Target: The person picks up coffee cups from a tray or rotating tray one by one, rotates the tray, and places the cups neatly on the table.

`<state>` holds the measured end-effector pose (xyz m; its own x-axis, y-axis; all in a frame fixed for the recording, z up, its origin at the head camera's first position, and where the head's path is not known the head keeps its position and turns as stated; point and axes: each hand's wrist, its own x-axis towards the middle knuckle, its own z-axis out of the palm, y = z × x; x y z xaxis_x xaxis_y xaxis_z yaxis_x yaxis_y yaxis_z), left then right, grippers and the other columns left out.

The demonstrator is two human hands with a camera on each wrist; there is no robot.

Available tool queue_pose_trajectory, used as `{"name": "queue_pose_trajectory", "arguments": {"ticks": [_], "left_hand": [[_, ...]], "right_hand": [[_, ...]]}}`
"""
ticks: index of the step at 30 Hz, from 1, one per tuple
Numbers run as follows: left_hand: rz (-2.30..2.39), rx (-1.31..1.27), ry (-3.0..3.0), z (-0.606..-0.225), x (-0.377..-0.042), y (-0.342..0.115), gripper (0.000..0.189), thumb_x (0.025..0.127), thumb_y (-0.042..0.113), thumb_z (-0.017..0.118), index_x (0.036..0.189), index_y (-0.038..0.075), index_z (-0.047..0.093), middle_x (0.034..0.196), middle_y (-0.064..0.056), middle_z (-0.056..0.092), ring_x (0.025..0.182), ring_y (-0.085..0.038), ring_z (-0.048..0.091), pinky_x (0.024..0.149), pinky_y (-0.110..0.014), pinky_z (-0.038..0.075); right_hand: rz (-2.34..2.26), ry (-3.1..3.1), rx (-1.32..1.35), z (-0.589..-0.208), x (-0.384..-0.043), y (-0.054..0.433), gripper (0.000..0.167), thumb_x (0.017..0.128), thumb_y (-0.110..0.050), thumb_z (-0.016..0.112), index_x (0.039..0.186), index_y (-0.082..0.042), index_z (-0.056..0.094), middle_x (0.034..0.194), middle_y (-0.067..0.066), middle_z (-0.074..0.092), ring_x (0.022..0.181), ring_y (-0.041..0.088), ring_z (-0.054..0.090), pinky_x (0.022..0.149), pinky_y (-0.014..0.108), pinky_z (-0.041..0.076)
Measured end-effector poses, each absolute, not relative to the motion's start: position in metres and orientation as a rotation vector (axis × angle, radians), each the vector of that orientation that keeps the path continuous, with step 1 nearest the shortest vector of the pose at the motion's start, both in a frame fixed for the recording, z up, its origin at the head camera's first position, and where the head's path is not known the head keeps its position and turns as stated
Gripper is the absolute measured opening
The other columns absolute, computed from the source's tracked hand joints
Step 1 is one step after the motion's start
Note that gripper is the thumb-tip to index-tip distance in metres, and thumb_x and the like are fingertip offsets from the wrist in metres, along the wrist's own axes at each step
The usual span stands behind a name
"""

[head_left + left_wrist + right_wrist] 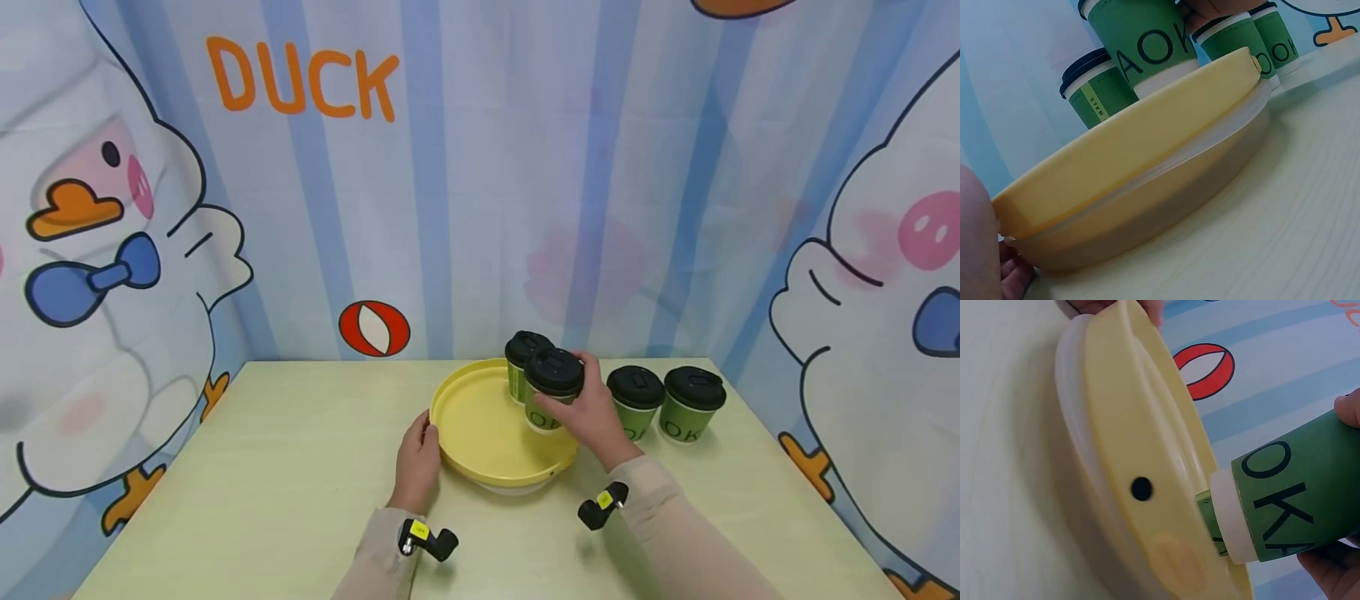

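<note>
In the head view my right hand (592, 412) grips a green paper coffee cup (545, 408) with a black lid, held upright over the right part of a round yellow tray (472, 425). The right wrist view has this cup (1304, 494) with its white base close over the tray's rim (1129, 425). Behind it, a second lidded cup (516, 379) stands on the tray's far side. My left hand (416, 467) holds the left edge of the tray, its fingers (1016, 278) low against the side. A pale band (1210, 150) shows below the yellow rim.
Two more green lidded coffee cups, one nearer (636, 400) and one farther right (692, 404), stand on the pale table (300, 483) right of the tray. A striped curtain with duck drawings (487, 183) closes off the back and sides.
</note>
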<state>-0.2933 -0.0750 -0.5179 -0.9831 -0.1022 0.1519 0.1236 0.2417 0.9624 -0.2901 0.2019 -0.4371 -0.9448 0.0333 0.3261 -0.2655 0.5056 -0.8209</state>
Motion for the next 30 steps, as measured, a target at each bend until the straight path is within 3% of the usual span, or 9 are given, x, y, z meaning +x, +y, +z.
{"name": "queue_pose_trajectory", "arguments": {"ticks": [15, 22, 30], "left_hand": [[-1.855, 0.02, -2.331, -0.522, -0.295, -0.075, 0.051, 0.109, 0.024, 0.039, 0.155, 0.003, 0.038, 0.157, -0.017, 0.041, 0.147, -0.032, 0.033, 0.12, -0.05, 0.028], [-1.859, 0.044, -2.348, -0.523, -0.295, -0.076, 0.051, 0.109, 0.025, 0.039, 0.155, 0.003, 0.038, 0.157, -0.017, 0.04, 0.148, -0.033, 0.032, 0.12, -0.05, 0.028], [-1.863, 0.047, -2.341, -0.519, -0.294, -0.075, 0.05, 0.109, 0.025, 0.038, 0.155, 0.003, 0.038, 0.157, -0.017, 0.04, 0.147, -0.034, 0.033, 0.12, -0.051, 0.028]], "right_hand": [[1.295, -2.459, 0.191, -0.41, -0.267, 0.226, 0.1, 0.084, -0.045, 0.081, 0.157, -0.012, 0.021, 0.145, 0.024, 0.049, 0.132, 0.043, 0.049, 0.104, 0.062, 0.043], [1.279, -2.461, 0.182, -0.407, -0.254, 0.239, 0.098, 0.084, -0.048, 0.08, 0.157, -0.017, 0.022, 0.144, 0.022, 0.05, 0.129, 0.042, 0.052, 0.101, 0.061, 0.045], [1.275, -2.407, 0.24, -0.402, -0.236, 0.253, 0.093, 0.087, -0.037, 0.081, 0.155, -0.013, 0.023, 0.14, 0.023, 0.052, 0.121, 0.042, 0.057, 0.093, 0.06, 0.051]]}}
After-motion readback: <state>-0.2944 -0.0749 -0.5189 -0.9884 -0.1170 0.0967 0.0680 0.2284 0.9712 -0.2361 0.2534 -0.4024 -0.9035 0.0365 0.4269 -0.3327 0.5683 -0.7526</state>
